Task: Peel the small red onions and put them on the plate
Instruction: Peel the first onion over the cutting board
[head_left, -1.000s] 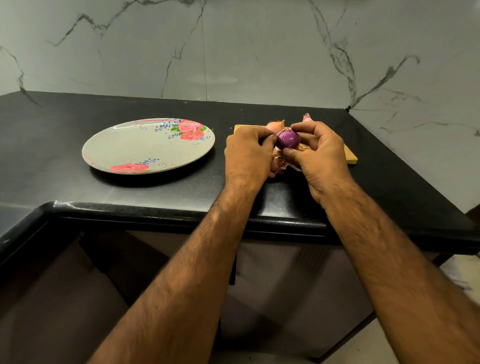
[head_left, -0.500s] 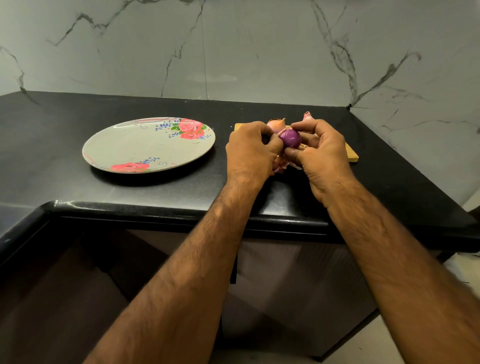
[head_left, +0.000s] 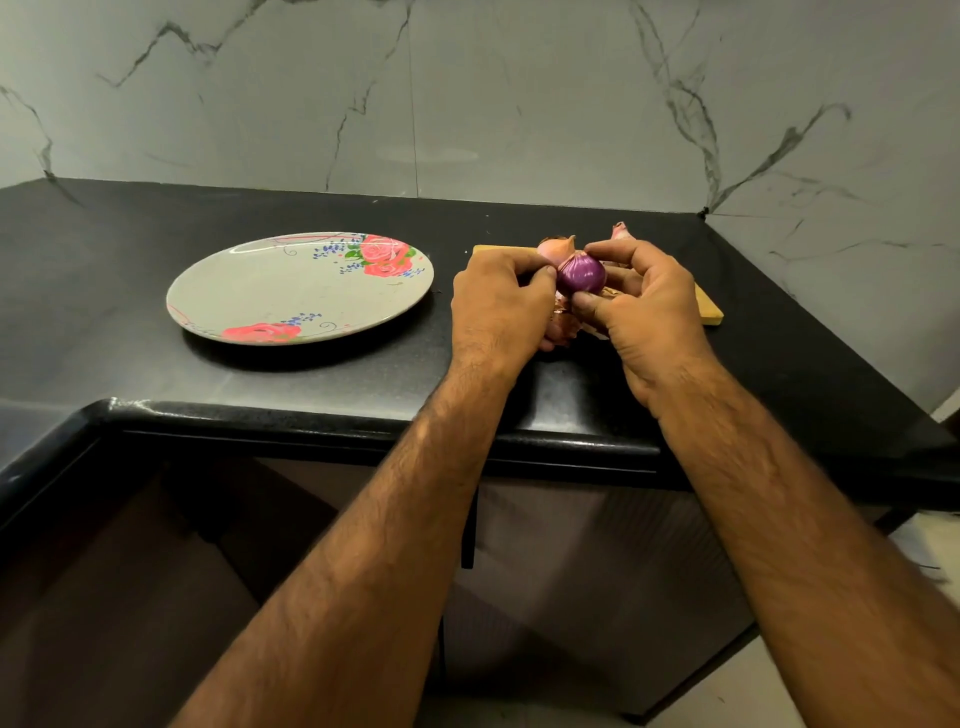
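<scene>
A small purple peeled onion (head_left: 581, 274) is held over the wooden cutting board (head_left: 707, 306). My right hand (head_left: 641, 312) pinches it between thumb and fingers. My left hand (head_left: 498, 306) has its fingers curled and its thumb tip against the onion's left side. Behind the hands, an unpeeled pinkish onion (head_left: 555, 246) sits on the board, and another (head_left: 621, 230) shows at the back. Loose onion skins (head_left: 563, 319) lie under the hands. The floral plate (head_left: 249, 291) sits to the left with nothing on it.
The black counter (head_left: 130, 343) has a rounded front edge near my forearms. A marble wall (head_left: 467, 93) rises behind and at the right corner. Cabinets and floor lie below.
Both hands have kept working on the same onion; it has turned slightly and shows more bare purple surface. The plate and board have not moved.
</scene>
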